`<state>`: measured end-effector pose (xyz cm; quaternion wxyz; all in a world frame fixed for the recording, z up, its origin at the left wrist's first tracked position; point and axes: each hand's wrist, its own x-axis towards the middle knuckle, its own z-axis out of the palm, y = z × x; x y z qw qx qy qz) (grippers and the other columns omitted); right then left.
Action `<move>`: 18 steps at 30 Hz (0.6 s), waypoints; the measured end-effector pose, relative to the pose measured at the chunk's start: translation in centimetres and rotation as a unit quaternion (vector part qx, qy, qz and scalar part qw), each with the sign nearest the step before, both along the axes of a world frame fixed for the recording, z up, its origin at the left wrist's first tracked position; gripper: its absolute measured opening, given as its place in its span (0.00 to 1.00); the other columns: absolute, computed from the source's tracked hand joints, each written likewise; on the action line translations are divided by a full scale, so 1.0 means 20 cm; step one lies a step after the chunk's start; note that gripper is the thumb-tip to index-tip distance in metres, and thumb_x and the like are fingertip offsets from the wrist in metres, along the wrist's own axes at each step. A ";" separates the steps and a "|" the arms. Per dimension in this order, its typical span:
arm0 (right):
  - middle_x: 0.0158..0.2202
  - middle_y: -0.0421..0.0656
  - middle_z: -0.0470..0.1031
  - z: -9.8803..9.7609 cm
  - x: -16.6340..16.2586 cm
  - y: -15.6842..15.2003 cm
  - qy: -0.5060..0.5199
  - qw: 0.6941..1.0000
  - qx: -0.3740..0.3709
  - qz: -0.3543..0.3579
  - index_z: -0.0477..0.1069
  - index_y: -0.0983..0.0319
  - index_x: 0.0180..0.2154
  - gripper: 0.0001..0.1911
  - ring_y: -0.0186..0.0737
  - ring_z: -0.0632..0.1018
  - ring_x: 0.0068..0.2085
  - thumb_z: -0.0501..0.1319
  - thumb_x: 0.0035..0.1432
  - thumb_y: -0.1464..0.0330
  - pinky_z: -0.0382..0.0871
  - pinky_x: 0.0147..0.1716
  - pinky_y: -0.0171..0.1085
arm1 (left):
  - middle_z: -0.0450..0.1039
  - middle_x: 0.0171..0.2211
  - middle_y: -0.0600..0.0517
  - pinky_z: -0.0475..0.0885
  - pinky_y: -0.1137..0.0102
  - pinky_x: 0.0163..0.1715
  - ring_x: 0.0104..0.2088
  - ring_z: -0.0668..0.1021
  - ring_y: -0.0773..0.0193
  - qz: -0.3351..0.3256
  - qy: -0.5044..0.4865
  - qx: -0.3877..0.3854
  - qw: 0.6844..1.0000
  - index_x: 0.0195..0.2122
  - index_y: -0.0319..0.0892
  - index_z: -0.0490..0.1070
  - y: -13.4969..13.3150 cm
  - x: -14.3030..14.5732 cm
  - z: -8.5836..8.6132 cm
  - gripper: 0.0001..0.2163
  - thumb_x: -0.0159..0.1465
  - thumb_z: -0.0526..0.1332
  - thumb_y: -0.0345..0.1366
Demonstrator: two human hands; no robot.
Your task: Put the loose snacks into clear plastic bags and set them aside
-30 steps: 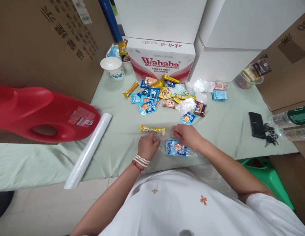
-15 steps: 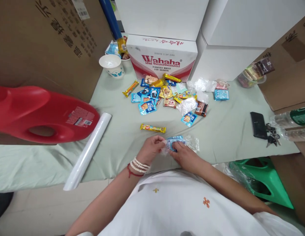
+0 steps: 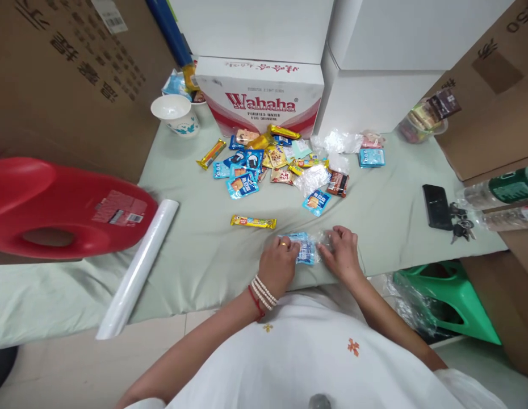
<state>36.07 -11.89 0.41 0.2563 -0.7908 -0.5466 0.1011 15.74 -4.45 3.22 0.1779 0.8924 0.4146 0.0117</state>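
A clear plastic bag holding blue snack packets (image 3: 307, 250) lies on the pale green cloth (image 3: 204, 244) near its front edge. My left hand (image 3: 279, 266), with bead bracelets at the wrist, pinches the bag's left side. My right hand (image 3: 341, 255) grips its right side. A yellow wrapped bar (image 3: 252, 221) lies just beyond the left hand. Farther back sits a pile of mixed snack packets (image 3: 272, 162), blue, yellow and brown.
A red jug (image 3: 55, 207) lies on its side at the left beside a white roll (image 3: 138, 266). A Wahaha box (image 3: 262, 96), a paper cup (image 3: 175, 113), cardboard boxes, a black phone (image 3: 434, 205) with keys, bottles and a green stool (image 3: 451, 295) surround the cloth.
My hands gathered the clear bag around the blue packets and now hold it from both sides. The view drifted slightly, so everything sits a little further left.
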 end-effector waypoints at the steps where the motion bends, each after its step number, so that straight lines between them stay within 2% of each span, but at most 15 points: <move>1: 0.54 0.56 0.70 0.00 0.00 0.00 0.012 1.000 0.005 0.008 0.76 0.61 0.44 0.13 0.58 0.69 0.56 0.62 0.64 0.59 0.68 0.56 0.56 | 0.76 0.49 0.42 0.72 0.53 0.47 0.52 0.74 0.47 0.010 -0.007 0.018 1.000 0.52 0.49 0.78 0.00 0.00 -0.01 0.16 0.71 0.53 0.32; 4: 0.47 0.51 0.73 0.07 -0.04 0.03 0.083 0.996 0.012 0.019 0.73 0.59 0.39 0.08 0.50 0.74 0.49 0.58 0.66 0.64 0.71 0.50 0.47 | 0.72 0.59 0.42 0.63 0.41 0.58 0.64 0.66 0.38 0.044 -0.049 0.042 0.997 0.45 0.51 0.80 -0.01 0.01 -0.03 0.11 0.70 0.57 0.35; 7: 0.39 0.45 0.74 0.15 -0.14 0.09 0.128 0.988 -0.024 0.086 0.72 0.58 0.40 0.07 0.44 0.75 0.41 0.55 0.68 0.67 0.71 0.43 0.40 | 0.66 0.65 0.37 0.63 0.43 0.59 0.65 0.66 0.39 0.069 -0.071 0.024 0.995 0.51 0.47 0.77 0.00 0.01 -0.07 0.12 0.70 0.57 0.36; 10: 0.41 0.46 0.73 0.16 -0.27 0.16 0.110 0.974 -0.087 0.180 0.71 0.59 0.39 0.08 0.44 0.74 0.41 0.54 0.67 0.72 0.69 0.42 0.39 | 0.69 0.61 0.33 0.69 0.50 0.55 0.60 0.72 0.41 0.098 -0.064 -0.005 0.993 0.60 0.40 0.68 0.04 0.00 -0.09 0.21 0.66 0.60 0.34; 12: 0.41 0.47 0.72 0.13 -0.33 0.19 0.115 0.965 -0.110 0.211 0.71 0.60 0.38 0.09 0.43 0.74 0.41 0.53 0.66 0.74 0.70 0.41 0.39 | 0.73 0.56 0.34 0.71 0.53 0.53 0.57 0.75 0.43 0.111 -0.054 -0.046 0.991 0.61 0.38 0.65 0.09 -0.02 -0.09 0.25 0.62 0.62 0.32; 15: 0.41 0.47 0.73 0.10 -0.35 0.19 0.184 0.956 -0.053 0.223 0.72 0.60 0.40 0.11 0.43 0.75 0.43 0.52 0.68 0.73 0.70 0.45 0.40 | 0.75 0.51 0.36 0.73 0.56 0.51 0.51 0.79 0.45 0.140 -0.060 -0.124 0.981 0.58 0.36 0.64 0.15 -0.04 -0.08 0.26 0.59 0.66 0.34; 18: 0.41 0.46 0.75 0.11 -0.33 0.17 0.272 0.942 -0.003 0.198 0.73 0.59 0.43 0.11 0.43 0.76 0.44 0.52 0.72 0.65 0.71 0.47 0.40 | 0.76 0.47 0.38 0.74 0.55 0.49 0.48 0.79 0.46 0.162 -0.106 -0.143 0.971 0.52 0.38 0.67 0.16 -0.06 -0.05 0.19 0.61 0.65 0.37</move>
